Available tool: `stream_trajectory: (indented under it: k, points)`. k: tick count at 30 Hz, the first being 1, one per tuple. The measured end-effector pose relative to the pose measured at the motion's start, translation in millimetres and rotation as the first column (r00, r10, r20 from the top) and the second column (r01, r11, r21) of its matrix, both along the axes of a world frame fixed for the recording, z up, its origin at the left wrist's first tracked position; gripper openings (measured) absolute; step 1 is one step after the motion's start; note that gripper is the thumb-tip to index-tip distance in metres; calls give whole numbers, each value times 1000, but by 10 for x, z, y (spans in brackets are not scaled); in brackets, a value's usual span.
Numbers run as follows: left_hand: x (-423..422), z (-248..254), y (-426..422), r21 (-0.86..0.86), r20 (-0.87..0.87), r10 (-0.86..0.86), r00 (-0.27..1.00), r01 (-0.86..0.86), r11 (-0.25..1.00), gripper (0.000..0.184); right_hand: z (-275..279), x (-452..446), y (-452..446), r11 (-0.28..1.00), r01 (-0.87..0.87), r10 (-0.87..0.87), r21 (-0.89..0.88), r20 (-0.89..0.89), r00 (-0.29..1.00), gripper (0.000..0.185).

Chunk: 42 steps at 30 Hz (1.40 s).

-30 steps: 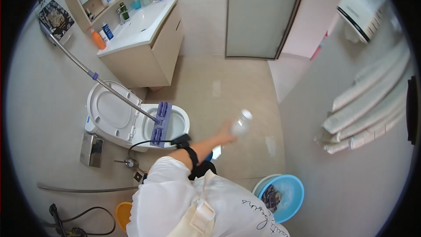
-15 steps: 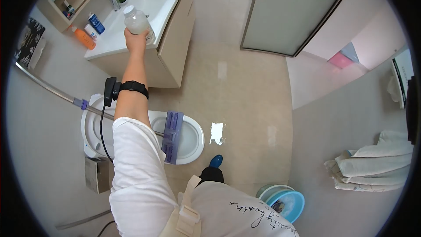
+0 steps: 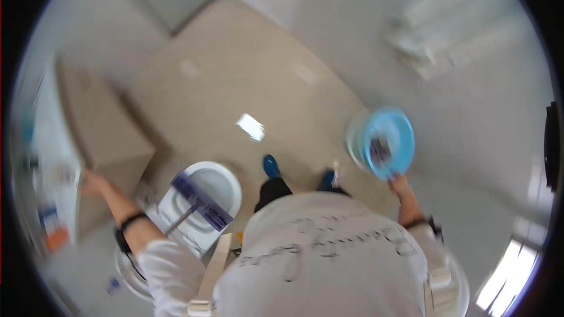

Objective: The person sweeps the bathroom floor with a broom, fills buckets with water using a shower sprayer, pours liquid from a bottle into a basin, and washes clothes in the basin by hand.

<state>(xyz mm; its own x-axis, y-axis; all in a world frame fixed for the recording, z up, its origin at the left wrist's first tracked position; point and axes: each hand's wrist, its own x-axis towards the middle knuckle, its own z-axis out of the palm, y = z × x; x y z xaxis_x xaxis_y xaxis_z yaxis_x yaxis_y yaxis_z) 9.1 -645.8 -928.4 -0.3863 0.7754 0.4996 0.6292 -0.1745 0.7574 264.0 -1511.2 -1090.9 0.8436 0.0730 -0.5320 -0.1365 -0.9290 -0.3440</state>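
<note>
My left hand (image 3: pixel 93 184) is at the edge of the white sink counter (image 3: pixel 71 211), smeared by motion. Just past it shows a pale blurred shape that may be the clear bottle; whether my fingers hold it is unclear. On the other side, my right hand (image 3: pixel 399 184) has its fingers closed on the near rim of a light blue basin (image 3: pixel 405 129). Something dark grey (image 3: pixel 380 149) lies inside the basin. A white bucket (image 3: pixel 354 141) shows beside and partly beneath the basin.
A purple flat mop (image 3: pixel 202 202) lies across the white toilet (image 3: pixel 234 183). The wooden cabinet (image 3: pixel 108 126) stands under the sink. An orange bottle (image 3: pixel 57 239) and a blue can (image 3: pixel 49 216) are on the counter. Cloths (image 3: pixel 446 35) hang at the upper right.
My view has swung toward the right. The left hand, earlier around the clear bottle on the counter, now appears far left. My right hand has come into view at the basin's rim.
</note>
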Motion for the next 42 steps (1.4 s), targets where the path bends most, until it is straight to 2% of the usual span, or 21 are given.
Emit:
stream_trajectory:
  k: [1,2,3,4,5,7,8,9,12,15,17,21,24,26,28,30,34,37,39,40,42]
  points:
    - [6,-535,-102,105,-169,62,984,-45,993,59,707,-6,695,981,164,-178,-108,-147,973,44]
    - [133,-896,-397,-12,-256,-81,963,81,997,52,83,-135,145,995,-9,15,-102,56,998,48]
    - [105,-1516,-542,-183,-260,-352,899,312,932,46,382,-119,412,965,234,-251,-116,-176,952,54]
    - [14,-2469,-571,-191,-422,-512,748,479,857,39,268,-142,321,960,236,-266,-152,-215,940,56]
    - [490,-2258,-1502,-610,-149,-668,729,463,642,39,241,-155,277,957,244,-275,-159,-217,937,58]
    - [518,-3471,-2277,-781,9,-893,451,561,275,46,219,-242,271,946,268,-303,-181,-207,930,61]
    - [899,-3055,-2917,-853,15,-970,241,509,113,48,197,-271,260,948,246,-277,-201,-146,950,61]
    - [1344,-2352,-3629,-883,282,-908,311,454,-119,49,144,-238,205,951,216,-242,-223,-96,966,62]
    - [1914,-2312,-4801,-720,415,-899,-140,554,-418,44,-319,64,-140,957,216,-248,-194,-158,956,63]
    - [2353,-2117,-5544,-681,485,-828,-282,471,-560,41,-784,468,-534,972,185,-215,-143,-232,949,65]
    - [2587,-2349,-6046,-683,538,-814,-218,454,-573,38,-1382,752,-925,996,90,-89,-2,-179,980,70]
    - [2723,-2583,-6766,-652,707,-707,32,418,-633,32,-1996,1202,-1009,930,216,-177,-296,153,972,72]
    - [2845,-2737,-7318,-588,714,-684,-149,403,-701,31,-2271,1390,-990,923,199,-201,-328,27,979,62]
    - [3000,-2832,-7570,-623,742,-668,-65,303,-721,32,-2380,1419,-996,962,253,-252,107,-17,967,48]
    - [3212,-2927,-7776,-624,765,-644,-6,241,-743,33,-2115,1303,-868,936,269,-299,228,104,949,40]
    - [3433,-3016,-7924,-663,714,-430,552,338,-668,31,-1706,1173,-762,881,247,-358,403,229,905,31]
    - [3884,-3257,-8030,-623,619,-228,752,293,-725,40,-1026,1135,-674,833,154,-359,532,307,882,26]
    - [4120,-3358,-8092,109,800,402,446,550,-828,37,-735,1191,-724,704,-33,-352,709,388,852,23]
    - [4062,-3731,-7949,-307,805,82,588,530,-790,23,-668,1145,-852,668,128,-414,734,223,883,23]
    - [4053,-3769,-7861,-302,811,76,580,527,-794,23,-728,1117,-947,724,204,-478,659,267,837,27]
    - [3939,-3867,-7637,-539,840,-392,374,501,-677,22,-956,1099,-1185,551,548,-724,629,34,689,30]
